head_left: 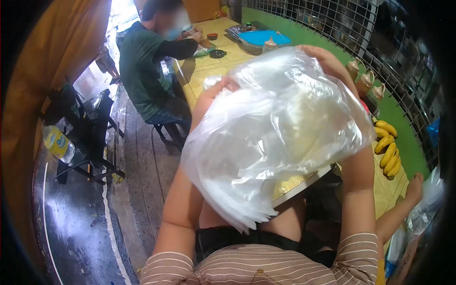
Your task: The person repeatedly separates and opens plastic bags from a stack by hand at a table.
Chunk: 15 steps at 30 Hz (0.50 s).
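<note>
A bundle of clear plastic bags (pixel 280 123) spreads out above my lap and over the near table edge, its layered edges hanging down at the lower left. My left hand (pixel 216 95) is closed on the bundle's upper left side, with part of the fingers covered by plastic. At the far right corner, my right hand (pixel 325 59) is bent around the bundle; the plastic hides most of its fingers. Both forearms are partly behind or beside the sheer film.
A yellow table (pixel 194 76) carries a blue-lidded container (pixel 263 38), lidded pitchers (pixel 365 80) and bananas (pixel 389 152). A person (pixel 147 71) sits at the left side. Another person's arm (pixel 399 209) reaches in at right. A bottle (pixel 59 142) lies on a black stand (pixel 90 118).
</note>
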Available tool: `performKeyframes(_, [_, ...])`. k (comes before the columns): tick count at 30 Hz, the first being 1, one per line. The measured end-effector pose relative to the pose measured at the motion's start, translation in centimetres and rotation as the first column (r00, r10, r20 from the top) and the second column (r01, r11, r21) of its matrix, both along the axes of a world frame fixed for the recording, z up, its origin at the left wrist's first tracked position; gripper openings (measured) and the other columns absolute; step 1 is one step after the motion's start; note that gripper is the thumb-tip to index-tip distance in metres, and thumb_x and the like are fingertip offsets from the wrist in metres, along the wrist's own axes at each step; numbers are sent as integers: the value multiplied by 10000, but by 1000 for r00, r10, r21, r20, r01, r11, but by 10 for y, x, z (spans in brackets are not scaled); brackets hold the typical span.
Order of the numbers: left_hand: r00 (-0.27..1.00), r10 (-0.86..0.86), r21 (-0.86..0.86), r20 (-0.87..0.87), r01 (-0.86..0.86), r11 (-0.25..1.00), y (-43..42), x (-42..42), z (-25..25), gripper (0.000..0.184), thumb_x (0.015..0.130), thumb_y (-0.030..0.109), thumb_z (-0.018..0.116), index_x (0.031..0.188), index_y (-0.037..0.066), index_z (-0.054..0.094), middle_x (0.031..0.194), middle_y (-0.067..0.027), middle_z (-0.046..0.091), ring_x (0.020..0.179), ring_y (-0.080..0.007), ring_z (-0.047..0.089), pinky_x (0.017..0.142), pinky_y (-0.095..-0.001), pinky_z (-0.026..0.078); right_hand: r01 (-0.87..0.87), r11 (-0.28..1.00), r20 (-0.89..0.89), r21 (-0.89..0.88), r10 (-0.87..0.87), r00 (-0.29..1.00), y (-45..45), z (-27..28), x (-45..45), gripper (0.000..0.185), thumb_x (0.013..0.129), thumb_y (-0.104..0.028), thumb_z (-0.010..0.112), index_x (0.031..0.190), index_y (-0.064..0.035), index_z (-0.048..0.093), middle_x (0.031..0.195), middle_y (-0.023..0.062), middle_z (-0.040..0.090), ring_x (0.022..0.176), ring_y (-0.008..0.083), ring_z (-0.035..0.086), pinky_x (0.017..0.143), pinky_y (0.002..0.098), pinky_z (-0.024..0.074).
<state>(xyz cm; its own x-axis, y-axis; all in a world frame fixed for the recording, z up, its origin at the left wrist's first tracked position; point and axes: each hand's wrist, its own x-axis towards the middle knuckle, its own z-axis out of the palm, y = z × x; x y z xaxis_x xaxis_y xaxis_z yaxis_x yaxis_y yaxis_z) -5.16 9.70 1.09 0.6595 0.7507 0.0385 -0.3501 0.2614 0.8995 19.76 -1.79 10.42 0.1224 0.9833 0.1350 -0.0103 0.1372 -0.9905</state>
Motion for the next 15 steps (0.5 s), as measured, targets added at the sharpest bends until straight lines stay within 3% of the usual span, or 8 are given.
performKeyframes(2, [952,-208,-26,226,219,975,-11,-3,-12,201,898,171,448,949,10,557,789,-52,584,658,-111,568,593,-227,460,23,1000,-97,-22,-25,995,6,-28,1,284,860,-210,489,1042,5,529,914,75,596,755,137,587,664,289,488])
performKeyframes(3, [905,-264,-265,333,358,895,-25,-4,-3,234,901,186,434,984,0,548,814,-68,594,681,-144,588,619,-254,477,45,998,-195,-47,-54,979,12,-49,4,284,860,-213,490,1049,-4,525,924,75,595,759,141,588,665,298,488])
performKeyframes(4, [811,-416,-149,411,510,847,2,-1,-43,271,902,211,419,1027,-7,521,880,-108,597,747,-188,602,684,-303,493,67,995,-290,-76,-87,953,16,-71,7,286,859,-215,491,1057,-12,522,933,76,593,762,145,589,667,308,489])
performKeyframes(7, [899,-270,-452,346,412,791,-21,2,-53,256,893,192,407,1018,-5,514,951,-135,579,826,-219,591,761,-343,487,80,994,-290,-68,-97,952,4,-107,-18,305,810,-164,543,1078,-22,513,1026,88,562,874,173,567,739,343,483])
performKeyframes(8, [900,-269,-459,343,410,788,-21,4,-68,256,893,192,407,1018,-5,514,951,-135,579,826,-219,591,761,-343,487,89,950,-220,-299,-159,962,-2,-106,-24,328,789,-152,569,1084,-23,505,1010,89,562,875,177,565,731,340,482])
performKeyframes(10, [956,-233,-487,178,291,824,-25,3,-103,265,887,185,399,1026,-11,511,958,-136,579,825,-222,592,762,-345,486,81,942,-211,-326,-156,965,3,-153,-24,264,831,-154,499,1064,-32,511,939,80,582,736,143,579,587,268,496])
performKeyframes(11, [925,-270,-401,268,362,842,-22,-4,-129,282,885,202,395,1023,-16,509,937,-136,582,810,-224,592,746,-346,485,81,941,-214,-329,-158,964,0,-169,-23,264,831,-154,499,1064,-32,511,939,80,582,736,143,579,587,268,496])
performKeyframes(15, [930,-249,-485,271,355,799,-45,-1,-109,285,885,213,394,995,-20,516,896,-123,587,767,-216,595,718,-335,486,55,945,-404,-324,-190,895,-17,-175,-28,255,840,-103,469,1047,43,497,928,113,575,753,128,575,576,238,492])
